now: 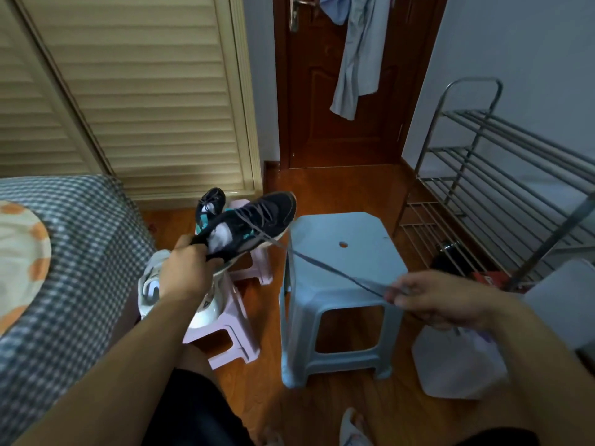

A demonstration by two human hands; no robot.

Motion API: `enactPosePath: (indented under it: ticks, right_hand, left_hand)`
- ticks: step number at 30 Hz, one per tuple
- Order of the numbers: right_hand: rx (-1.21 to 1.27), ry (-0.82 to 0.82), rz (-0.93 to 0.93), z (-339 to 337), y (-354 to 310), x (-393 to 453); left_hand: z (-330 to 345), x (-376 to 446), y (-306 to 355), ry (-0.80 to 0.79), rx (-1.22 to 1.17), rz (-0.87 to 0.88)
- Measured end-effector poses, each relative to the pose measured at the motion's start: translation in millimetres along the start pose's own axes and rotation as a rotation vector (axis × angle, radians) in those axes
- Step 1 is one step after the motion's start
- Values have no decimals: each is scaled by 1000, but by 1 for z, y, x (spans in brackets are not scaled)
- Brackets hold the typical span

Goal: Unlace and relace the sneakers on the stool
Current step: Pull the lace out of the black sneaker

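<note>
Wooden floor — blue stool, brown door.

— What sort of place are we looking at here?

— A bedroom in a home. A bed with a checked cover is sitting along one side, and a louvred wardrobe door is standing behind it.

— Anything else pointing that way?

— Pale clothes are hanging on a brown wooden door, a metal shoe rack is leaning against the wall, and plastic stools are standing on the wooden floor.
</note>
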State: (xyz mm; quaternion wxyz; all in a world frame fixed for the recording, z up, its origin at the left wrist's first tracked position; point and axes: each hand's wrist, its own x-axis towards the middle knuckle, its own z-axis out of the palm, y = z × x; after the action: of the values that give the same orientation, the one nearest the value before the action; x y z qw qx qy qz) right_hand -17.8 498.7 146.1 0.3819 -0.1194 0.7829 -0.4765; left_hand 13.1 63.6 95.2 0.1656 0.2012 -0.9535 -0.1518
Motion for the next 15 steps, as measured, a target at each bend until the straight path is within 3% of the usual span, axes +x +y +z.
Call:
enactPosePath:
  ticks: [2,5,6,9,10,15]
  right_hand:
    - [-462,52,166,24,0,12]
    - [-622,-120,115,56,-14,34]
    - [-548,-39,18,57,-23,40]
    - [-140,519,-339,57,-57,58]
    - [-128,675,-416,59,-69,64]
    - [-323,931,-360,98,-78,87]
  left_hand:
    - [-2,-1,4,66,-91,77]
    - [-4,-11,25,113,-197,343]
    - [-5,-14,31,111,-206,408]
    - [-5,-22,46,111,-189,532]
    - [-4,-25,50,112,-178,557]
    - [5,-35,64,73,-137,553]
